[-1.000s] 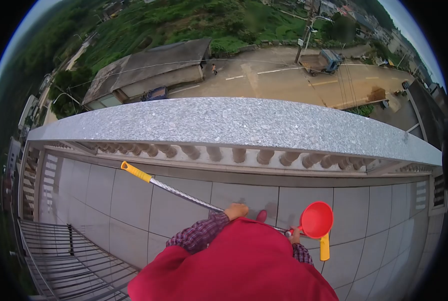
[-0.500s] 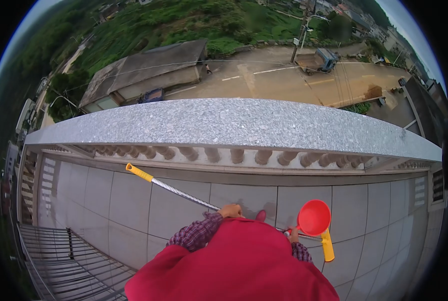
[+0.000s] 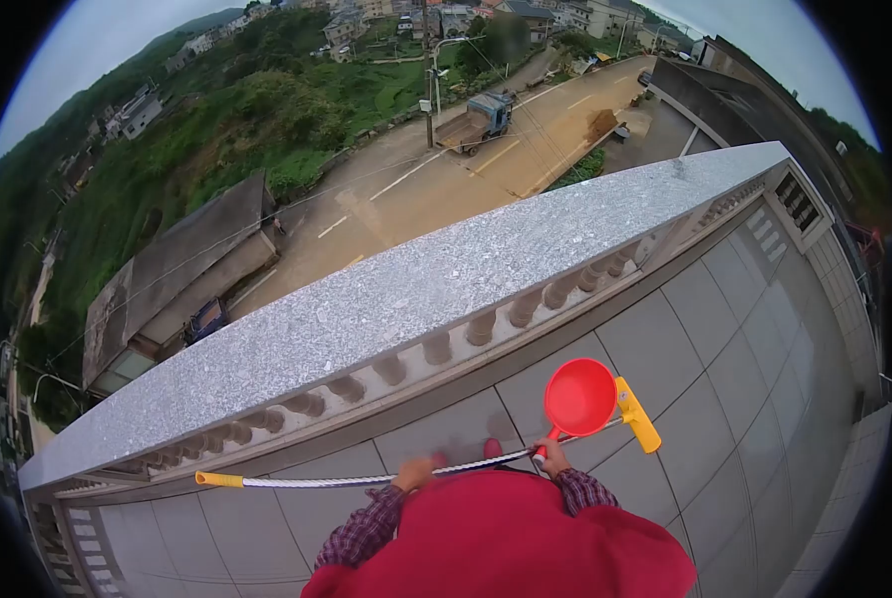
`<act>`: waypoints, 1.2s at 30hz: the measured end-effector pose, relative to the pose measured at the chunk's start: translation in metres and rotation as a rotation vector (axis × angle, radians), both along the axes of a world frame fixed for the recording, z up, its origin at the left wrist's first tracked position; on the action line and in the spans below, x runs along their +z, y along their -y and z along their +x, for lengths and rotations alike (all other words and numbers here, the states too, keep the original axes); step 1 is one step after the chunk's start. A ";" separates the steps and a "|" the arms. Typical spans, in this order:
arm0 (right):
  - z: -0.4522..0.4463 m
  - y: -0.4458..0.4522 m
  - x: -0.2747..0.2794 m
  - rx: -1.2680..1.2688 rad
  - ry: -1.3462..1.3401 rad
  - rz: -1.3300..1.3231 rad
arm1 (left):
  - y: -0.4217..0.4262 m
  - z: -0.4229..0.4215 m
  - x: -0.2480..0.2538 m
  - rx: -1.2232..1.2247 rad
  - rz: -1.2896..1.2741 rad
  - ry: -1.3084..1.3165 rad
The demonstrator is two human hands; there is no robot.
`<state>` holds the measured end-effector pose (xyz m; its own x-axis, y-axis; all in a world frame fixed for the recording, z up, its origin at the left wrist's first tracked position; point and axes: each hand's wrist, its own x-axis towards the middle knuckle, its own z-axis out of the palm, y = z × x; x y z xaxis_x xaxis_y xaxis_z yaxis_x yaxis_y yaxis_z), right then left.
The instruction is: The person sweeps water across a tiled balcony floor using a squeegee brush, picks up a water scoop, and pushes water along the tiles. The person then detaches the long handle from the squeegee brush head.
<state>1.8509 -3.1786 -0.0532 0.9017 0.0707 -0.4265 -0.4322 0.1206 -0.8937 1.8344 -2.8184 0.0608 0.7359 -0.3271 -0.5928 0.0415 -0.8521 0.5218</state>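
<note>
A long silver-white pole (image 3: 316, 483) lies across my front, with a yellow grip (image 3: 218, 479) at its left end and a yellow head (image 3: 638, 415) at its right. My left hand (image 3: 416, 472) closes over its middle, its fingers somewhat blurred. Farther right, my right hand (image 3: 553, 456) is closed around the handle of a red dipper (image 3: 579, 397), beside the pole's right part. The dipper's round bowl faces up, near the yellow head; whether anything is inside is unclear. My red garment hides the area nearest me.
A speckled stone-topped railing (image 3: 396, 289) with balusters runs diagonally in front of me. Grey floor tiles (image 3: 655, 349) lie below. Beyond and lower are a road (image 3: 406, 214), a truck (image 3: 476, 125) and a long-roofed building (image 3: 181, 259).
My view has turned right, so the railing now slants upward to the right. The pole has swung nearly level, its yellow grip lower left. The dipper stays in my right hand.
</note>
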 end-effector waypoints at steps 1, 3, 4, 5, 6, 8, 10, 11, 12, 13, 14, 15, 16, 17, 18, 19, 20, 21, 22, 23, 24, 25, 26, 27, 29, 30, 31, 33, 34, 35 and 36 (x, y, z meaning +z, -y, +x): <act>0.006 -0.002 -0.005 -0.261 -0.393 0.513 | 0.005 0.004 -0.004 -0.032 0.030 0.053; 0.008 -0.017 0.035 -0.272 -0.302 0.534 | 0.012 0.008 0.024 -0.062 0.038 0.127; 0.009 -0.026 0.060 -0.276 -0.224 0.548 | 0.013 0.009 0.032 -0.065 0.024 0.151; 0.012 -0.027 0.068 -0.277 -0.218 0.553 | 0.015 0.010 0.042 -0.066 0.009 0.174; 0.014 -0.027 0.076 -0.269 -0.240 0.544 | 0.019 0.011 0.052 -0.075 0.080 0.175; 0.013 -0.032 0.084 -0.253 -0.267 0.544 | 0.018 0.009 0.036 -0.052 0.086 0.208; 0.011 -0.031 0.087 -0.310 -0.230 0.323 | 0.013 0.004 0.029 -0.020 0.092 0.234; 0.009 -0.029 0.084 -0.300 -0.235 0.325 | 0.012 0.006 0.033 -0.007 0.109 0.213; 0.008 -0.027 0.082 -0.424 -0.198 0.345 | 0.011 0.007 0.038 0.009 0.124 0.191; 0.006 -0.026 0.080 -0.547 -0.163 0.363 | 0.007 0.007 0.044 0.023 0.129 0.183; 0.000 -0.025 0.079 -0.534 -0.176 0.364 | 0.003 0.006 0.051 0.039 0.130 0.162; -0.005 -0.022 0.080 -0.675 -0.179 0.330 | 0.000 0.003 0.053 0.059 0.129 0.144; -0.007 -0.020 0.083 -0.803 -0.176 0.294 | -0.001 -0.002 0.048 0.088 0.135 0.140; -0.014 -0.018 0.079 -0.863 -0.176 0.314 | -0.004 -0.006 0.038 0.075 0.171 0.050; -0.026 -0.015 0.074 -0.913 -0.267 0.230 | -0.011 -0.008 0.030 0.095 0.208 -0.035; -0.046 -0.003 0.044 -0.919 -0.253 0.333 | -0.017 -0.014 0.022 0.135 0.190 -0.069; -0.056 0.002 0.031 -1.061 -0.298 0.377 | -0.019 -0.022 0.012 0.181 0.164 -0.101; -0.064 -0.002 0.039 -1.134 -0.408 0.285 | -0.019 -0.028 -0.004 0.290 0.164 -0.093; -0.065 -0.005 0.041 -1.085 -0.432 0.154 | -0.018 -0.033 -0.026 0.325 0.134 -0.195; -0.059 -0.010 0.042 -0.968 -0.424 0.048 | -0.018 -0.039 -0.045 0.331 0.095 -0.297; -0.055 -0.013 0.042 -0.865 -0.416 -0.046 | -0.022 -0.045 -0.060 0.367 0.084 -0.298; -0.049 -0.016 0.042 -0.770 -0.402 -0.127 | -0.027 -0.053 -0.072 0.365 0.016 -0.264; -0.044 -0.017 0.043 -0.674 -0.380 -0.189 | -0.029 -0.061 -0.074 0.358 -0.053 -0.229; -0.037 -0.019 0.043 -0.583 -0.362 -0.239 | -0.035 -0.070 -0.076 0.373 -0.059 -0.223; -0.029 -0.022 0.043 -0.412 -0.333 -0.333 | -0.054 -0.091 -0.048 0.421 -0.172 -0.151; -0.024 -0.022 0.041 -0.324 -0.318 -0.375 | -0.058 -0.097 -0.019 0.446 -0.170 -0.146; -0.021 -0.022 0.040 -0.239 -0.299 -0.408 | -0.060 -0.101 0.018 0.520 -0.102 -0.274; -0.012 -0.018 0.034 -0.093 -0.258 -0.461 | -0.064 -0.111 0.053 0.619 -0.042 -0.400; -0.010 -0.013 0.030 -0.018 -0.236 -0.486 | -0.063 -0.119 0.061 0.668 -0.069 -0.417; -0.005 -0.011 0.026 0.047 -0.218 -0.500 | -0.061 -0.129 0.064 0.715 -0.096 -0.433; -0.002 -0.006 0.023 0.105 -0.199 -0.511 | -0.057 -0.139 0.064 0.734 -0.101 -0.430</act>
<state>1.8491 -3.1730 -0.0302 0.7994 -0.1042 -0.5917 -0.5850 -0.3595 -0.7270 1.6955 -2.7615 0.1245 0.5000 0.0779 -0.8625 0.7760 -0.4825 0.4062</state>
